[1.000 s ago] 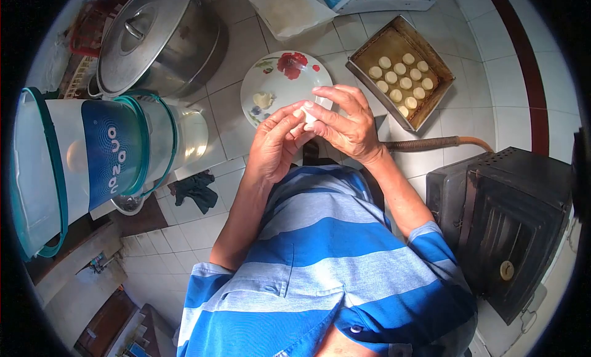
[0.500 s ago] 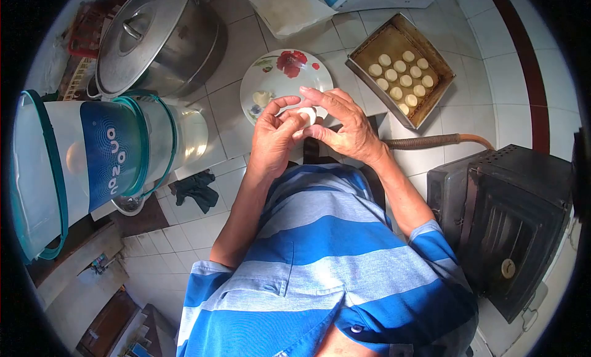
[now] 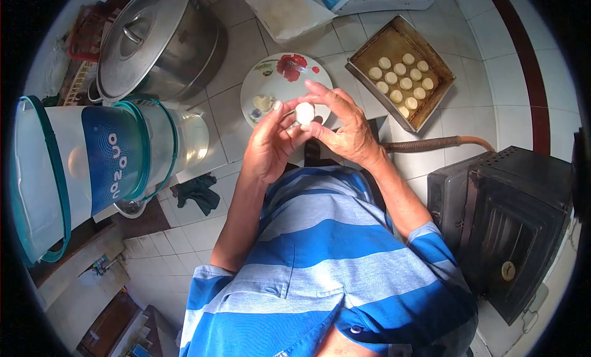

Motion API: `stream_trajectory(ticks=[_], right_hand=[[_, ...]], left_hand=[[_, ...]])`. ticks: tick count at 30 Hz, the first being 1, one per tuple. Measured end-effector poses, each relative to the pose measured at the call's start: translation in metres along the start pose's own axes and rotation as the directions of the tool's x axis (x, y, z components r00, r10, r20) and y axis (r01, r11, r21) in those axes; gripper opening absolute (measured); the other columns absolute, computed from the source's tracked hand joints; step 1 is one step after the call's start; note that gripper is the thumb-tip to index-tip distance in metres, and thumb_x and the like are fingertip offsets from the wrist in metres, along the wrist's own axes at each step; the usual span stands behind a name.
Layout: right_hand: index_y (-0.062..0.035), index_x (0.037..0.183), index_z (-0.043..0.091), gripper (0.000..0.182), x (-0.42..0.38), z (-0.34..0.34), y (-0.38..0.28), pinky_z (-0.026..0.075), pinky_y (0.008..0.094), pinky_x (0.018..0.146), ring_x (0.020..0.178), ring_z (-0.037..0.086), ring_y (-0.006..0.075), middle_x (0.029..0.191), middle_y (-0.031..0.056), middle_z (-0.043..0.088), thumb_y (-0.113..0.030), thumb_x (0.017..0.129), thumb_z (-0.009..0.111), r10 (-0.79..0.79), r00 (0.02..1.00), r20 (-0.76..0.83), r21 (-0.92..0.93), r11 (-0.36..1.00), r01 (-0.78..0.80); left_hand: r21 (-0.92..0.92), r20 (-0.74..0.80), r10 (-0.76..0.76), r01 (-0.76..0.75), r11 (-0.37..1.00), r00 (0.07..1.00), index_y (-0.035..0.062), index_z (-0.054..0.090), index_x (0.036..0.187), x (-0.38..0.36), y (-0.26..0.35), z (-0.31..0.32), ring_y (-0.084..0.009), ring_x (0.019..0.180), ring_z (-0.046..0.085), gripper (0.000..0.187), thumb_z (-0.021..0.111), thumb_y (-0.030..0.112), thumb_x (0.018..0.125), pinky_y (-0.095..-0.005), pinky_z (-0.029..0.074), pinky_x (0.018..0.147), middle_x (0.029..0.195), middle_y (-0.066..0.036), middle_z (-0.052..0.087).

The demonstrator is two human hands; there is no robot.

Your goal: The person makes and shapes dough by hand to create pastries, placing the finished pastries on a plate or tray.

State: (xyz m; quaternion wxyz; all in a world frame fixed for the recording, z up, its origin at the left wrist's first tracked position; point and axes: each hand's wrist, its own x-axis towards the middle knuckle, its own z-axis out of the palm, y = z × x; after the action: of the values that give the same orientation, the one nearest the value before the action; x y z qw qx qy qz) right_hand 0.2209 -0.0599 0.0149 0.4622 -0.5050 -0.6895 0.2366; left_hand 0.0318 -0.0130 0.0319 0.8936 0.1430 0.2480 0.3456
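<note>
A small round piece of pale dough [image 3: 305, 113] is held up between my hands, its flat face towards me. My right hand [image 3: 346, 126] pinches its rim, with the thumb below and the index finger above. The fingers of my left hand [image 3: 271, 141] curve against the piece's left side and back, while its thumb stands away from it. Beneath the hands lies a white plate with red flowers [image 3: 286, 83]. On the plate's left part sits a lump of dough [image 3: 263, 103], partly behind my left fingertips.
A deep square baking pan [image 3: 440, 101] at the right holds several dough rounds [image 3: 406, 83] in rows. At the left stand a large lidded pot [image 3: 178, 55] and a clear plastic bucket [image 3: 55, 154]. A dark oven [image 3: 511, 227] is at my right, near a hose [image 3: 425, 144].
My left thumb has lifted off the dough piece and moved left. The piece has turned, so its round face shows more fully. My right fingers have closed on its rim.
</note>
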Motion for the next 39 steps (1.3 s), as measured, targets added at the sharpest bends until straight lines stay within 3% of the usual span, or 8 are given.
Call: stream_trajectory(ticks=[2, 5, 11, 17, 27, 30, 36, 39], right_hand=[[-0.0118, 0.145, 0.061, 0.068, 0.004, -0.001, -0.005, 0.051, 0.0417, 0.102, 0.113, 0.064, 0.0292, 0.13, 0.0084, 0.07, -0.014, 0.081, 0.084, 0.102, 0.994, -0.046, 0.048, 0.994, -0.099], [-0.0103, 0.126, 0.073, 0.045, 0.011, -0.004, -0.019, 0.052, 0.0413, 0.099, 0.11, 0.064, 0.0295, 0.123, 0.0083, 0.072, -0.013, 0.082, 0.083, 0.016, 0.981, -0.194, -0.026, 0.999, -0.021], [-0.0093, 0.099, 0.079, 0.019, 0.004, -0.004, -0.023, 0.051, 0.0397, 0.096, 0.107, 0.064, 0.0277, 0.113, 0.0062, 0.072, -0.012, 0.081, 0.082, 0.064, 0.967, -0.245, -0.221, 0.968, -0.12], [-0.0105, 0.097, 0.08, 0.017, -0.001, -0.003, -0.017, 0.048, 0.0408, 0.098, 0.108, 0.063, 0.027, 0.114, 0.0047, 0.072, -0.011, 0.081, 0.081, -0.07, 0.975, -0.212, -0.416, 0.909, -0.025], [-0.0123, 0.099, 0.08, 0.017, 0.007, -0.006, -0.024, 0.046, 0.0419, 0.102, 0.11, 0.061, 0.0279, 0.119, 0.0042, 0.071, -0.015, 0.083, 0.08, -0.112, 0.978, -0.177, -0.407, 0.913, 0.031], [-0.0063, 0.097, 0.078, 0.013, 0.006, -0.006, -0.024, 0.046, 0.0462, 0.104, 0.117, 0.062, 0.0312, 0.122, 0.0104, 0.071, -0.011, 0.085, 0.08, -0.133, 0.962, -0.239, -0.376, 0.926, 0.034], [-0.015, 0.103, 0.079, 0.024, 0.004, -0.016, -0.024, 0.043, 0.0472, 0.109, 0.122, 0.059, 0.0276, 0.13, 0.0034, 0.068, -0.017, 0.079, 0.082, -0.127, 0.99, -0.065, -0.47, 0.879, 0.082], [-0.0183, 0.104, 0.079, 0.024, 0.008, -0.026, -0.02, 0.039, 0.0499, 0.115, 0.128, 0.056, 0.0271, 0.136, 0.0017, 0.067, -0.017, 0.08, 0.081, -0.262, 0.964, -0.042, -0.433, 0.874, 0.218]], left_hand=[[0.067, -0.041, 0.008, -0.006, 0.998, 0.999, -0.0081, 0.054, 0.14, 0.003, -0.007, -0.015, -0.0284, 0.116, 0.071, 0.043, 0.062, 0.016, 0.106, -0.0348, 0.062, 0.1, 0.127, -0.019, 0.069], [0.19, -0.046, 0.078, -0.068, 0.979, 0.996, -0.007, 0.059, 0.136, 0.006, -0.012, -0.02, -0.0263, 0.119, 0.069, 0.039, 0.064, 0.015, 0.105, -0.0345, 0.06, 0.103, 0.127, -0.018, 0.069], [0.257, -0.088, 0.192, -0.164, 0.952, 0.978, -0.0052, 0.063, 0.133, 0.009, -0.017, -0.015, -0.0233, 0.117, 0.069, 0.034, 0.068, 0.009, 0.102, -0.0349, 0.056, 0.107, 0.128, -0.015, 0.069], [0.317, -0.033, 0.21, -0.189, 0.929, 0.977, -0.0054, 0.065, 0.131, 0.011, -0.02, -0.019, -0.0225, 0.116, 0.069, 0.034, 0.07, 0.009, 0.101, -0.0382, 0.056, 0.106, 0.126, -0.015, 0.071], [0.352, -0.053, 0.227, -0.195, 0.915, 0.972, -0.0048, 0.066, 0.13, 0.006, -0.018, -0.017, -0.0221, 0.113, 0.07, 0.033, 0.071, 0.009, 0.1, -0.0371, 0.057, 0.103, 0.124, -0.015, 0.072], [0.32, -0.07, 0.22, -0.187, 0.929, 0.973, -0.0054, 0.066, 0.13, 0.004, -0.013, -0.012, -0.0221, 0.113, 0.07, 0.033, 0.07, 0.01, 0.101, -0.0376, 0.057, 0.103, 0.123, -0.016, 0.072], [0.313, -0.055, 0.153, -0.128, 0.941, 0.987, -0.0059, 0.066, 0.128, 0.002, -0.009, -0.02, -0.0221, 0.112, 0.071, 0.031, 0.068, 0.012, 0.102, -0.0363, 0.059, 0.102, 0.122, -0.016, 0.072], [0.306, -0.042, 0.116, -0.098, 0.947, 0.992, -0.0054, 0.067, 0.127, -0.002, -0.006, -0.014, -0.0218, 0.111, 0.071, 0.03, 0.068, 0.013, 0.103, -0.0351, 0.06, 0.101, 0.122, -0.015, 0.072]])
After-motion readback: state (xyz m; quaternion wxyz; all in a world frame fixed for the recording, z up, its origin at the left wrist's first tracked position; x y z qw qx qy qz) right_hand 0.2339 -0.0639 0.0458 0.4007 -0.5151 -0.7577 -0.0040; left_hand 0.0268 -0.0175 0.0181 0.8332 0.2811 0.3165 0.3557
